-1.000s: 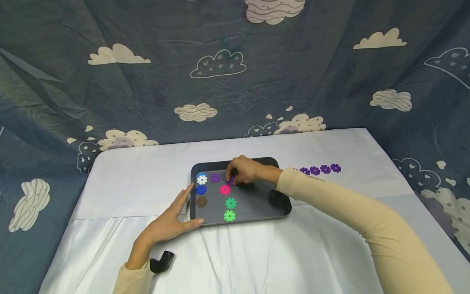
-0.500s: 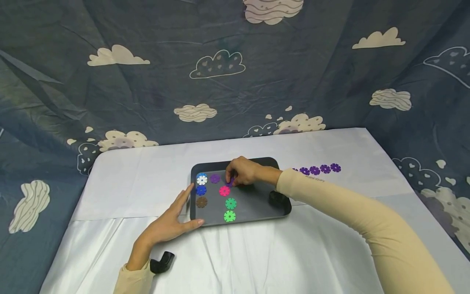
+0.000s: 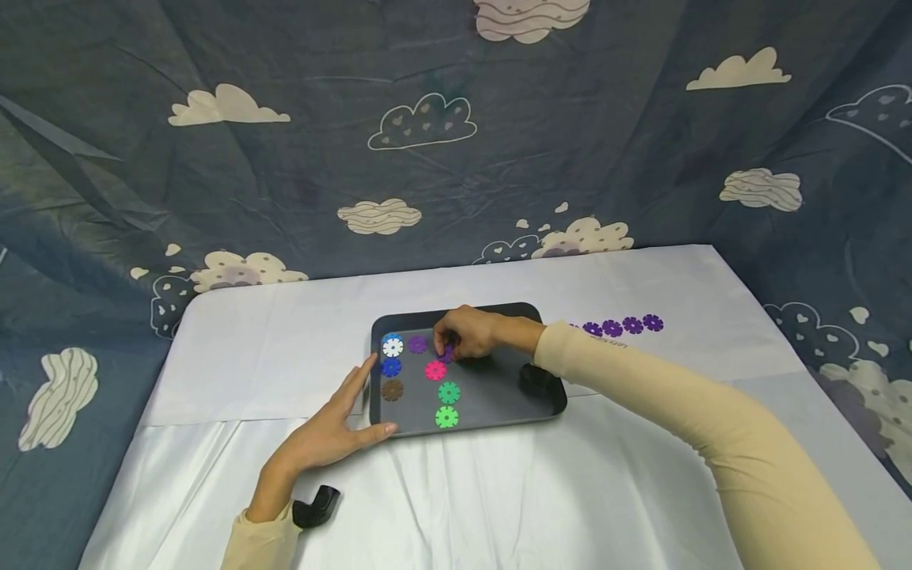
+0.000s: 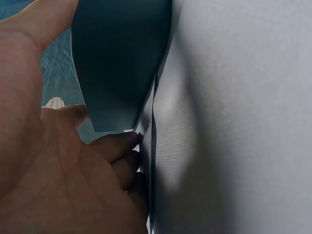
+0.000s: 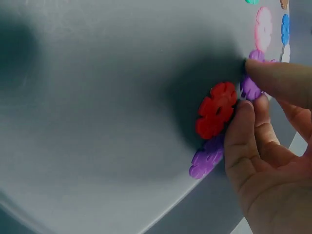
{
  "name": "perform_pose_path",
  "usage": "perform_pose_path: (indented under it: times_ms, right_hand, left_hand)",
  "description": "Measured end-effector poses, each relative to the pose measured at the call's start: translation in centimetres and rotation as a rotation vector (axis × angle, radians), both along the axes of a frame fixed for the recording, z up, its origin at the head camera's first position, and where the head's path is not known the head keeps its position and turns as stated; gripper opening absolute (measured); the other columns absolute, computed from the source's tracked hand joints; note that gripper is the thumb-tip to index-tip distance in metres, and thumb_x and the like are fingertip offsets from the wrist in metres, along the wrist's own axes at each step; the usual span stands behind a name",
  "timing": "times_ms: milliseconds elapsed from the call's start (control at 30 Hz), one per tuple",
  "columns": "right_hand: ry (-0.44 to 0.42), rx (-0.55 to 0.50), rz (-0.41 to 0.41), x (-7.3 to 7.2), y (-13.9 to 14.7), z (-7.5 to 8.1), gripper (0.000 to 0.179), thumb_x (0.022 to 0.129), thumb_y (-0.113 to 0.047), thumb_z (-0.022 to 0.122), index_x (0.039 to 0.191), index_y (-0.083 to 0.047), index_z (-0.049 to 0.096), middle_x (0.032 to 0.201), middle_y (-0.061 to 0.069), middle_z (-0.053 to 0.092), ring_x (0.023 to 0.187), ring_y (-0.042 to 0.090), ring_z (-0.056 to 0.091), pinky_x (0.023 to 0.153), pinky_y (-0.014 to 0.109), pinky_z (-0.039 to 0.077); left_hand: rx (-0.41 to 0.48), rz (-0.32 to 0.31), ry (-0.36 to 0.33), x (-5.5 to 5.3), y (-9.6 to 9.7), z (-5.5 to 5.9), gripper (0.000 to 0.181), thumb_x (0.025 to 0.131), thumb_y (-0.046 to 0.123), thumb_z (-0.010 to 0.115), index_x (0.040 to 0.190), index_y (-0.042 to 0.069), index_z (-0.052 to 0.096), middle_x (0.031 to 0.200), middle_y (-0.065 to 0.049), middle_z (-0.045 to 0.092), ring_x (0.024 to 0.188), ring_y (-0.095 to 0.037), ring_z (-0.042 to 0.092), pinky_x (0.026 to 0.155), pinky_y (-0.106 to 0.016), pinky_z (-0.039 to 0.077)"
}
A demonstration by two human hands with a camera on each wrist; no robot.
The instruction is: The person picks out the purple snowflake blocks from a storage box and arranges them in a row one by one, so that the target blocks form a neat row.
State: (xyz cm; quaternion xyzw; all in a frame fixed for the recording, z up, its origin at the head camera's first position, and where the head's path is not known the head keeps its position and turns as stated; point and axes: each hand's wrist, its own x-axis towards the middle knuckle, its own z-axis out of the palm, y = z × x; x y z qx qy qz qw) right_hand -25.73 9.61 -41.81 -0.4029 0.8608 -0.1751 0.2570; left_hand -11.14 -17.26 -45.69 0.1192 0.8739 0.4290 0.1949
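A dark grey tray (image 3: 492, 404) lies on the white-covered table. At its near left corner my left hand (image 3: 321, 434) rests with straight, spread fingers, the thumb on the front rim. In the left wrist view those fingertips touch the tray's outer wall (image 4: 119, 68). Over the far part of the tray, my right hand (image 3: 469, 332) pinches a purple flower-shaped plastic disc (image 5: 251, 88) between thumb and fingers. A pink disc (image 3: 436, 370) sits just nearer than it. Beside the fingers in the right wrist view lie a red disc (image 5: 216, 112) and another purple disc (image 5: 207, 157).
Along the tray's left side are white (image 3: 392, 347), blue (image 3: 390, 366) and brown (image 3: 392, 389) discs, with a purple one (image 3: 417, 344) near them. Two green discs (image 3: 448, 393) lie mid-tray. Several dark purple discs (image 3: 632, 325) form a row on the table, right of the tray.
My right hand has shifted slightly left, still pinching the purple disc. The pink disc has slid a little toward the near side. The left hand stays in place.
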Motion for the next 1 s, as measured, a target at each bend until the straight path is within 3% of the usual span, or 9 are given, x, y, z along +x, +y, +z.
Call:
perform_pose_path:
  times_ms: [667,1000]
  right_hand:
    - [-0.079,-0.113,-0.025,-0.4,1.5,0.6,0.013,0.080,0.000,0.080,0.090,-0.006,0.074,0.091,0.003,0.073,0.084,0.011,0.065,0.077,0.021,0.054]
    - [-0.109,-0.197,-0.084,-0.3,3.6,1.5,0.009,0.087,-0.002,0.075,0.095,-0.006,0.074,0.091,0.002,0.073,0.079,0.009,0.062,0.072,0.023,0.051]
  left_hand:
    - [0.015,-0.007,0.018,-0.1,0.0,0.1,0.106,0.087,0.049,0.075,0.162,0.034,0.001,0.169,-0.014,0.000,0.155,-0.040,-0.004,0.116,-0.073,0.009]
    - [-0.003,0.008,0.005,0.0,0.0,-0.2,0.106,0.086,0.051,0.075,0.161,0.039,0.001,0.169,-0.018,-0.001,0.155,-0.040,-0.003,0.116,-0.073,0.010]
